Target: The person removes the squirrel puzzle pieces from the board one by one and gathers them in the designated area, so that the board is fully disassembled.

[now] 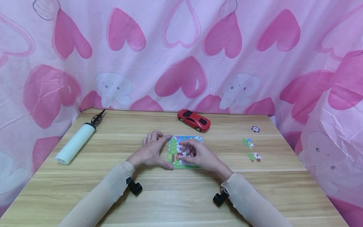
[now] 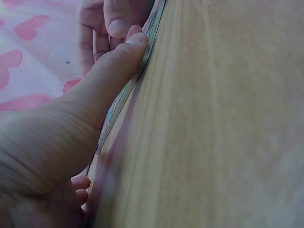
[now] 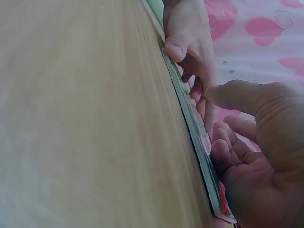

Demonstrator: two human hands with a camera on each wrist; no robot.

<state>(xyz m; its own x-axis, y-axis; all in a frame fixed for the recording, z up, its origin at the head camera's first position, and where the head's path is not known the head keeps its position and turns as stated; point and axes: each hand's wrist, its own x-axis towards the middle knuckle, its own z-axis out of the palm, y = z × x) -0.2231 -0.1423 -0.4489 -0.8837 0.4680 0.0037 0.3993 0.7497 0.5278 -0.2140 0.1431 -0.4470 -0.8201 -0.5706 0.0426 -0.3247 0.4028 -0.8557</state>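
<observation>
1. Puzzle board (image 1: 185, 153) lies mid-tabletop, mostly filled; left hand (image 1: 151, 151) braces its left edge, fingers spread.
2. Right hand (image 1: 198, 154) presses curled fingertips onto it.
3. Two loose pieces (image 1: 250, 149) wait near the right edge.

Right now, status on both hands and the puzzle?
Left hand braces the puzzle board edge, fingers straight. Right hand curled over it. Two loose pieces lie right.

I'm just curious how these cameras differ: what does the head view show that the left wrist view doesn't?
Only the head view shows the red toy car, white pump, loose puzzle pieces and both sleeves. Only the left wrist view shows the left thumb pressed against the puzzle board's thin edge, close up. Both show the left hand, right hand, puzzle board and wooden table.
</observation>
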